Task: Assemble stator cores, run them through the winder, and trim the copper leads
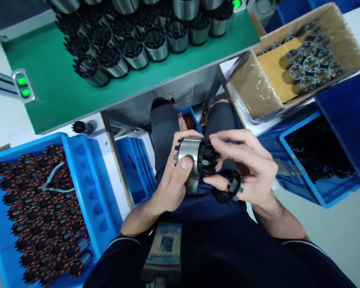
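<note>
Table (48,106), green-topped, grey-edged; green lights (22,81) at its left edge; grey metal panel (192,89) with vents underneath; pale floor (303,216) at right

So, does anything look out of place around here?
Two small things. Pliers, handles spread, lie on top of the wound parts in the blue crate at left, a loose tool among parts. And one black-toothed piece sits alone near the green surface, apart from the groups.
</note>
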The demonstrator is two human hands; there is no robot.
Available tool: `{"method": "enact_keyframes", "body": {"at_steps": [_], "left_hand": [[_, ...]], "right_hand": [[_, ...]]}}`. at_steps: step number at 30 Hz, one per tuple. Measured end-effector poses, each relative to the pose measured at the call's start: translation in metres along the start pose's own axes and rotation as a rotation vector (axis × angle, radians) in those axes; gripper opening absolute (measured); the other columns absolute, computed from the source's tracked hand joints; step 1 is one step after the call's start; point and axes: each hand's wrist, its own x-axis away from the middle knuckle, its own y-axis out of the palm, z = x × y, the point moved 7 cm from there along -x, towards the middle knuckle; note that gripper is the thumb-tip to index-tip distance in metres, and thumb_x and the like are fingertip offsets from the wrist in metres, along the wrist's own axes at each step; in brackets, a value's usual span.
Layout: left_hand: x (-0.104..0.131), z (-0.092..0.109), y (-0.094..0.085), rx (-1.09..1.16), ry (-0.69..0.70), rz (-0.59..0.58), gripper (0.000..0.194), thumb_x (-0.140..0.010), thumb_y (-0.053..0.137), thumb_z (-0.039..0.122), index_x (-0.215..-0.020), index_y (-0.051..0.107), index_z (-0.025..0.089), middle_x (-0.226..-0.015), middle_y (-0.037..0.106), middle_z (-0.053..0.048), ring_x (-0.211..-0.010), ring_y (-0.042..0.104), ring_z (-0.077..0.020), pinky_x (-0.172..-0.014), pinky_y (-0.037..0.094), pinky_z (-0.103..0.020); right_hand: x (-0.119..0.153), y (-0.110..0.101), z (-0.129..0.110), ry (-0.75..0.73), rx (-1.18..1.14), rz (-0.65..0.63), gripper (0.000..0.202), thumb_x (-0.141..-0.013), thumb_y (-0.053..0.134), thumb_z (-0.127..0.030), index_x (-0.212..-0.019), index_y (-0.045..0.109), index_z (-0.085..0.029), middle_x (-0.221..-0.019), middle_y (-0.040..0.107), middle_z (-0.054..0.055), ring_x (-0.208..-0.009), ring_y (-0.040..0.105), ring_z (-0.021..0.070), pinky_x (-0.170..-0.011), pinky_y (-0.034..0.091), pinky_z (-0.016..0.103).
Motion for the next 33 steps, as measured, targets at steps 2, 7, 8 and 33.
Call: {"method": "enact_keyframes", "body": {"at_steps": [2, 7, 8, 33], "left_hand": [[0.006, 0.000, 0.000, 0.022, 0.003, -0.065, 0.057, -0.118, 0.056, 0.071, -0.158, 0.065, 0.030, -0.133, 0.076, -0.010, -0.121, 0.078, -0.0311, -0.112, 0.067, -0.049], [0.014, -0.006, -0.007, 0.118, -0.005, 0.028, 0.061, -0.114, 0.063, 0.075, -0.155, 0.067, 0.031, -0.138, 0.079, -0.011, -0.129, 0.081, -0.0350, -0.115, 0.068, -0.052], [0.014, -0.009, -0.011, 0.152, -0.010, 0.113, 0.062, -0.112, 0.065, 0.077, -0.151, 0.070, 0.030, -0.135, 0.080, -0.011, -0.128, 0.082, -0.0353, -0.114, 0.069, -0.053], [0.025, -0.026, -0.102, 0.440, 0.049, 1.114, 0.076, -0.101, 0.040, 0.101, -0.077, 0.074, 0.038, -0.078, 0.079, -0.012, -0.118, 0.084, -0.0430, -0.082, 0.070, -0.055]], "right_hand": [[-0.002, 0.006, 0.004, -0.001, -0.046, -0.044, 0.079, -0.093, 0.106, -0.040, -0.165, 0.075, -0.045, -0.148, 0.079, 0.007, -0.080, 0.075, 0.0175, -0.074, 0.077, 0.038], [-0.010, 0.016, 0.008, 0.028, -0.009, -0.143, 0.069, -0.101, 0.099, -0.042, -0.166, 0.074, -0.046, -0.149, 0.070, 0.007, -0.086, 0.073, 0.0159, -0.087, 0.075, 0.037], [-0.012, 0.018, 0.010, 0.066, 0.010, -0.193, 0.065, -0.107, 0.092, -0.043, -0.169, 0.072, -0.044, -0.144, 0.070, 0.006, -0.085, 0.073, 0.0151, -0.085, 0.074, 0.035], [-0.054, 0.126, 0.032, 0.016, -0.138, -0.588, 0.049, -0.107, 0.086, -0.022, -0.156, 0.083, -0.027, -0.147, 0.080, 0.012, -0.084, 0.080, 0.0155, -0.072, 0.074, 0.031]]}}
